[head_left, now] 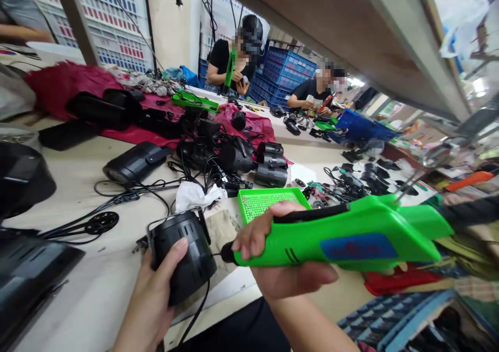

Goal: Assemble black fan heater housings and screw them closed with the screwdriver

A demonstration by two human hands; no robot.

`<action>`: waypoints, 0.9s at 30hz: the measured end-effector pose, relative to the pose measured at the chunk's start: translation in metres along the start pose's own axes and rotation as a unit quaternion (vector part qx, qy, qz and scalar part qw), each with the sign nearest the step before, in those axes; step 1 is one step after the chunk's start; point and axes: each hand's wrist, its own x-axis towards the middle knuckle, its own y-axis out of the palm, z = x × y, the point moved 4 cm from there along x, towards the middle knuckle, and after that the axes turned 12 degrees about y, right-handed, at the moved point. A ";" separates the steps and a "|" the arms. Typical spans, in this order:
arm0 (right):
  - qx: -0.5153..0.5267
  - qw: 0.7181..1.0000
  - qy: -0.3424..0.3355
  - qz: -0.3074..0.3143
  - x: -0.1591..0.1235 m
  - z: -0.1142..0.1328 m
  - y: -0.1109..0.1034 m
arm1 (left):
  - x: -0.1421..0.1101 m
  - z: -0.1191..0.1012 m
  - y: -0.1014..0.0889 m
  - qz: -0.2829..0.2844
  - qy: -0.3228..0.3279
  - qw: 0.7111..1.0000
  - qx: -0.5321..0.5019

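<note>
My left hand (159, 284) is closed around a black cylindrical housing (183, 253) with vent slots, a bracket and a cord hanging from it. My right hand (273, 253) grips a bright green electric screwdriver (296, 243) with a blue label. Its black nose points left at the housing's side, and the thin bit reaches the housing; whether it sits in a screw I cannot make out. Just behind the tool lies a green tray (249, 201) of small screws. A crumpled white tissue (195, 196) rests beyond the housing.
More black housings (136, 162) and tangled cables lie across the bench, some on a red cloth (50, 89). A slanted shelf (343, 24) hangs overhead. Two people (228, 63) work across the bench near blue crates (288, 68). A blue crate (413, 315) stands at lower right.
</note>
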 end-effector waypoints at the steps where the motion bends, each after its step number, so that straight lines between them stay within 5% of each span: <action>1: 0.000 1.000 -0.003 0.000 -0.001 -0.002 0.000 | 0.000 0.001 0.001 0.001 0.007 1.000 0.001; 10: -0.021 0.999 0.032 -0.001 -0.003 0.009 -0.004 | -0.002 0.003 0.002 -0.005 0.032 0.999 0.008; 23: 0.031 0.995 0.066 0.072 0.002 -0.025 -0.008 | -0.004 0.002 0.005 0.022 0.052 0.998 0.001; 27: 0.049 0.998 0.023 0.042 -0.003 -0.025 -0.013 | -0.007 0.000 0.007 0.024 0.062 0.998 -0.007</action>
